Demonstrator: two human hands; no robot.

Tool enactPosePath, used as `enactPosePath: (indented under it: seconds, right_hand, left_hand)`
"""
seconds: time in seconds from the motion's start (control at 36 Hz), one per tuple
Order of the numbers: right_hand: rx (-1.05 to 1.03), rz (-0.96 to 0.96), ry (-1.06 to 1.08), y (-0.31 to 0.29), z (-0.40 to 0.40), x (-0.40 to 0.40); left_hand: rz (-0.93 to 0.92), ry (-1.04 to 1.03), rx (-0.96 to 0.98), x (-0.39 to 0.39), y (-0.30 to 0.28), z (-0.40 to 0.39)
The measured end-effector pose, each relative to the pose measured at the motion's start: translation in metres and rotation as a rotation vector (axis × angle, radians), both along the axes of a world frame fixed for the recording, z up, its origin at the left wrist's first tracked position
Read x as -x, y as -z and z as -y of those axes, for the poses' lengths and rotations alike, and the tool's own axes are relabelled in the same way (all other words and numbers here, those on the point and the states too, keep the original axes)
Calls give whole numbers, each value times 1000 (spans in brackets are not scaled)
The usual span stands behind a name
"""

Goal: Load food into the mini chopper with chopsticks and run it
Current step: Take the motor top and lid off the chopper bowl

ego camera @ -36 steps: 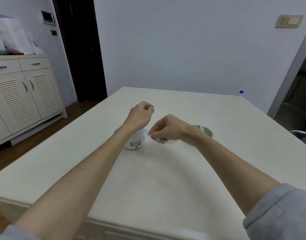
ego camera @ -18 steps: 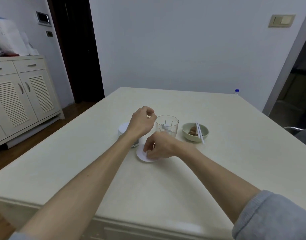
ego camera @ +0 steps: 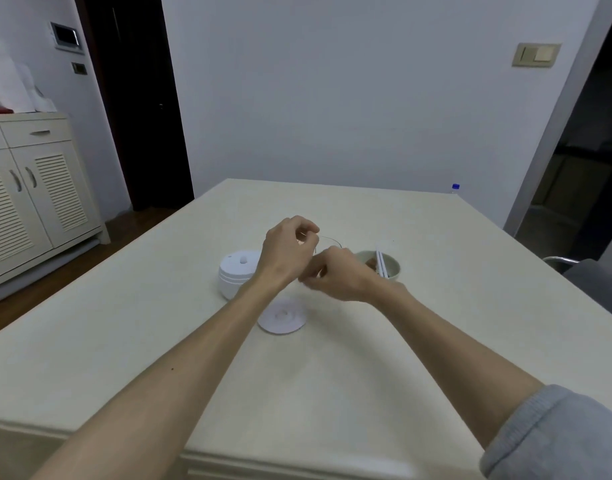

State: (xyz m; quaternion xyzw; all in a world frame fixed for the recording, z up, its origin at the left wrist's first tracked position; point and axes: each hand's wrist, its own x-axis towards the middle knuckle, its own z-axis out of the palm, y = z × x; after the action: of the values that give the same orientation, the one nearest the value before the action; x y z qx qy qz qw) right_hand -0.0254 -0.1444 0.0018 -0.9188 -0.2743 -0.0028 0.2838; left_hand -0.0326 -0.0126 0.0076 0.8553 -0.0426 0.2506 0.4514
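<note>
The chopper's clear glass bowl (ego camera: 333,240) stands mid-table, mostly hidden behind my hands, with only its rim showing. My left hand (ego camera: 286,253) has its fingers pinched at that rim. My right hand (ego camera: 337,273) is curled in front of the bowl's lower part, and I cannot see whether it grips it. The white round lid (ego camera: 282,319) lies flat on the table just in front of my hands. To the left stands the white motor unit (ego camera: 238,276). A pale green bowl (ego camera: 394,271) with brown food sits to the right, white chopsticks (ego camera: 381,263) resting across it.
The cream table (ego camera: 332,375) stretches wide around the items. A white louvred cabinet (ego camera: 37,199) stands at the left wall beside a dark doorway. A blue bottle cap (ego camera: 455,186) shows past the table's far right corner, and a chair (ego camera: 581,271) at the right edge.
My right hand has let go of the white lid, which now lies on the table, and has risen to the glass bowl. My left hand has stayed at the rim.
</note>
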Motion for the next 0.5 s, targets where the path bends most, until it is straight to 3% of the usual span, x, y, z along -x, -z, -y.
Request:
enactPosePath:
  seconds: [0.28,0.5]
  right_hand:
    - [-91,78,262,-15,69,-18]
    - [95,125,280,0,102,-21]
  left_hand:
    - [32,134,44,-5,3,48]
    - [-51,204,-59,-9,12,84]
